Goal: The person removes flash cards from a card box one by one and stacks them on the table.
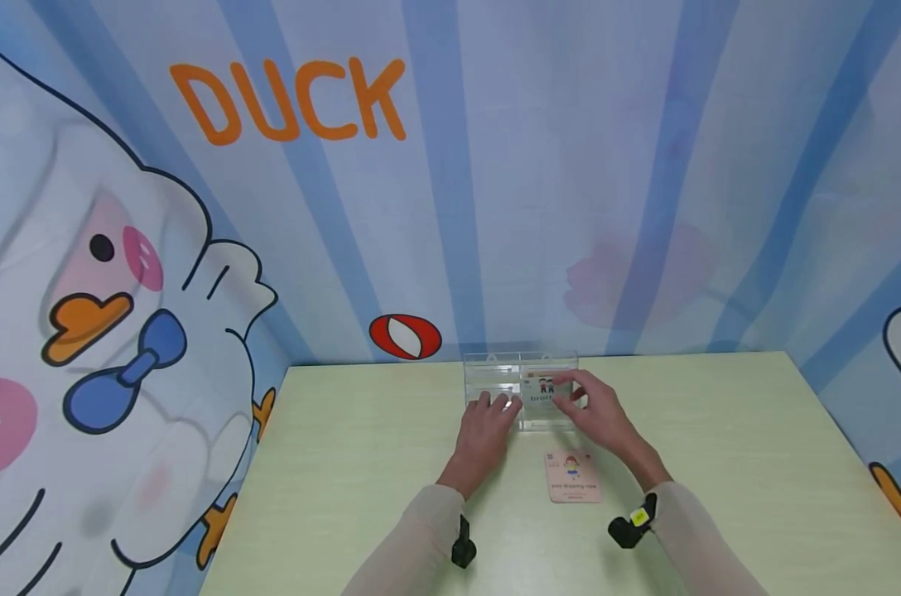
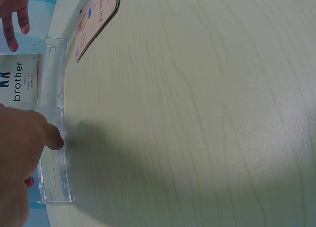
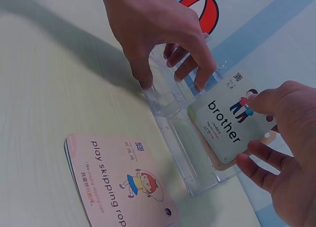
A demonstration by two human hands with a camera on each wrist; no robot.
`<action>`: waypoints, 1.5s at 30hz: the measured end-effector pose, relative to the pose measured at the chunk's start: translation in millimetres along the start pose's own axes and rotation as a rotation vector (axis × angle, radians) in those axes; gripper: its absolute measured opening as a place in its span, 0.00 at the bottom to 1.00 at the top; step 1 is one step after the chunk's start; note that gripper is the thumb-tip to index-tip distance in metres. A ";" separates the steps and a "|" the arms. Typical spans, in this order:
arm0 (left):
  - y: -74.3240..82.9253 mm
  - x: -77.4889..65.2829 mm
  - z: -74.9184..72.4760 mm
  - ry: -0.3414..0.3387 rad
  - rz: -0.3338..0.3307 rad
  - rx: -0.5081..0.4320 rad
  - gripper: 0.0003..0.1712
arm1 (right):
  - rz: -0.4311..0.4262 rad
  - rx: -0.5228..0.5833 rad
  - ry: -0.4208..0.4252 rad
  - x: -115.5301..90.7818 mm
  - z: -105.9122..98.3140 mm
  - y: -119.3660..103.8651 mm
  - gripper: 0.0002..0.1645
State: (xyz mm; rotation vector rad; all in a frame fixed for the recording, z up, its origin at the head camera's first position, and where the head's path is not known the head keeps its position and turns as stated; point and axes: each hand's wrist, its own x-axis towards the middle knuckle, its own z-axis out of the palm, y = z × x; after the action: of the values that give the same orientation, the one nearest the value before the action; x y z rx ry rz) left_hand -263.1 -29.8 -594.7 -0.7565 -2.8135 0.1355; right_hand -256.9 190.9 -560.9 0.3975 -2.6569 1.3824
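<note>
A clear plastic card holder [image 1: 492, 386] with two compartments stands at the back of the table. My left hand [image 1: 483, 434] grips its left part, thumb at the front edge and fingers over the compartment. In the right compartment stands a pale flashcard [image 3: 222, 121] printed "brother", leaning back, with an orange-edged card [image 3: 224, 167] behind it. My right hand [image 1: 603, 414] pinches the "brother" flashcard near its top edge, thumb on the printed picture. A pink stack of flashcards [image 1: 573, 478], topped by "play skipping rope", lies on the table in front of the holder.
The light wood table [image 1: 368, 463] ends at a blue striped cloth backdrop [image 1: 525, 182] just behind the holder. Cartoon ducks are printed on it at both sides. A wrist camera [image 1: 629, 530] sits on the right sleeve, another camera [image 1: 463, 550] on the left.
</note>
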 end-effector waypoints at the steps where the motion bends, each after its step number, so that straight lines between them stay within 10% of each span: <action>1: 0.1 0.0 -0.1 0.002 0.000 -0.003 0.26 | 0.001 -0.002 -0.001 0.1 -0.4 -0.7 0.18; 45: 1.0 1.1 0.4 -0.019 -0.008 -0.002 0.29 | 0.021 0.014 0.032 -19.1 -21.7 -5.6 0.32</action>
State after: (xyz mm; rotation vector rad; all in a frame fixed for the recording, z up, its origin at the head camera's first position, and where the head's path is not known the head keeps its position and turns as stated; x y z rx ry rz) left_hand -263.6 -28.3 -595.0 -0.7484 -2.8350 0.1390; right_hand -237.3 208.9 -548.3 0.3471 -2.6351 1.4016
